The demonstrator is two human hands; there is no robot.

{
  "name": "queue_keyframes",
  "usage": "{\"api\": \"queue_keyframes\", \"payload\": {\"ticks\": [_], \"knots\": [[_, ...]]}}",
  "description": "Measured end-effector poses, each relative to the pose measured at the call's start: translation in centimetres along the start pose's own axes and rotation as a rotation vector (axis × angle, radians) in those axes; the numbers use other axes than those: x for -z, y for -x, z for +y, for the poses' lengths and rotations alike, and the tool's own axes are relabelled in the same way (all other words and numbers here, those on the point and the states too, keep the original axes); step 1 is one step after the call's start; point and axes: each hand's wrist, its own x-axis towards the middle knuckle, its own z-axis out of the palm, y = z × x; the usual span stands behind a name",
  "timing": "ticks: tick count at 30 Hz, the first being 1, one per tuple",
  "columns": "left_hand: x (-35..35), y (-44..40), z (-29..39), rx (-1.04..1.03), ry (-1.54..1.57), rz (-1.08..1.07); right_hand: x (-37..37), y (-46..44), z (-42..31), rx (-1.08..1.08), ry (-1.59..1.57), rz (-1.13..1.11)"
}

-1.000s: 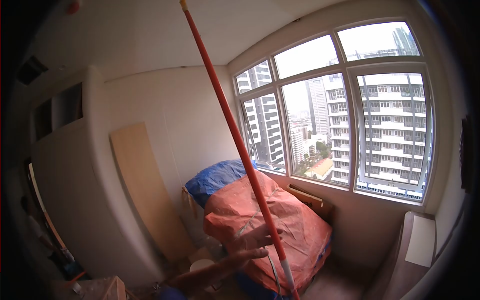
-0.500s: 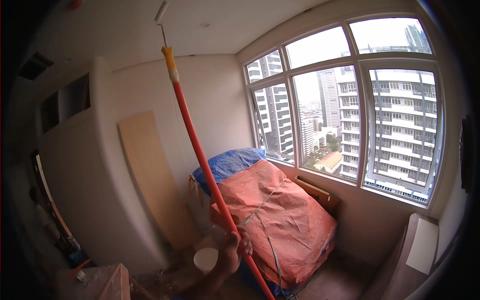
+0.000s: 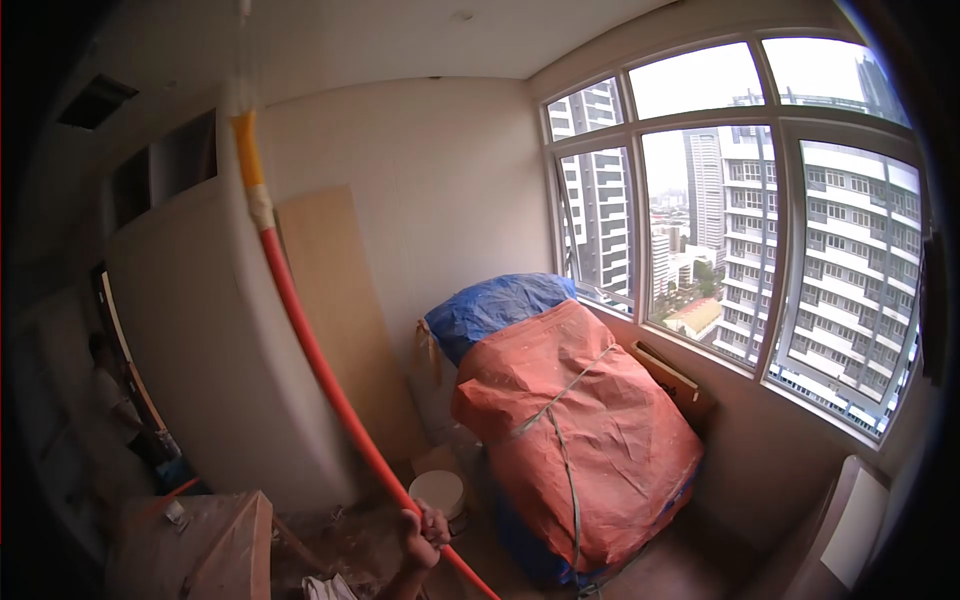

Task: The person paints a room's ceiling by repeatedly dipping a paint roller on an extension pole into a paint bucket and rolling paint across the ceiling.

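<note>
My left hand [image 3: 424, 535] is closed around the lower part of a long red pole [image 3: 322, 370]. A paint roller [image 3: 243, 10] is at the pole's far end, only partly in view and blurred near the top edge. Yellow and pale wrapping [image 3: 248, 155] covers the joint below the roller's wire. From the hand the pole slants up to the left towards the ceiling, and its lower end runs out at the bottom edge. My right hand is not in view. Just behind my left hand stands a white bucket [image 3: 438, 490] on the floor.
A large pile under orange tarp [image 3: 590, 430] and blue tarp [image 3: 500, 310] is tied with cord near the windows [image 3: 710, 210]. A wooden board [image 3: 335, 290] leans on the wall. A dusty box [image 3: 190, 550] stands lower left; a person [image 3: 120, 400] is at far left.
The pole and roller have swung left, and my left hand has moved left and down with them. The view has shifted, so the tarped pile now appears further right.
</note>
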Motion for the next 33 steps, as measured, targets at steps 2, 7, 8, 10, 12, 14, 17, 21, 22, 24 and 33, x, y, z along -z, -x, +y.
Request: {"api": "queue_keyframes", "payload": {"ticks": [2,7,8,10,12,14,17,21,22,24,33], "knots": [[2.2,-0.2,1.1,-0.076,-0.055,0.061,-1.3,-0.9,0.4,-0.012,-0.003,-0.047],[7.5,-0.6,4.2,-0.225,-0.205,0.169,-5.1,-2.8,1.5,-0.069,0.007,-0.191],[8.9,-0.9,4.6,-0.263,-0.217,0.184,-5.8,-3.0,1.7,-0.086,0.013,-0.221],[11.1,-1.2,5.5,-0.296,-0.259,0.232,-7.6,-3.8,2.2,-0.123,0.027,-0.285],[13.1,-2.0,6.2,-0.340,-0.293,0.273,-9.2,-4.6,3.2,-0.171,0.050,-0.351],[15.5,-2.6,6.5,-0.363,-0.309,0.311,-10.8,-5.1,4.5,-0.228,0.075,-0.418],[19.0,-3.0,6.1,-0.363,-0.309,0.358,-12.8,-5.2,7.0,-0.336,0.122,-0.528],[22.2,-3.8,6.0,-0.348,-0.309,0.373,-14.1,-4.4,10.7,-0.488,0.175,-0.657],[23.0,-3.9,6.0,-0.341,-0.308,0.371,-14.0,-3.8,11.6,-0.526,0.186,-0.692],[25.2,-3.4,5.7,-0.326,-0.316,0.392,-13.7,-2.5,13.8,-0.583,0.198,-0.768],[29.1,-1.2,7.5,-0.286,-0.371,0.418,-16.9,-9.3,15.1,-0.438,0.374,-0.589]]}}
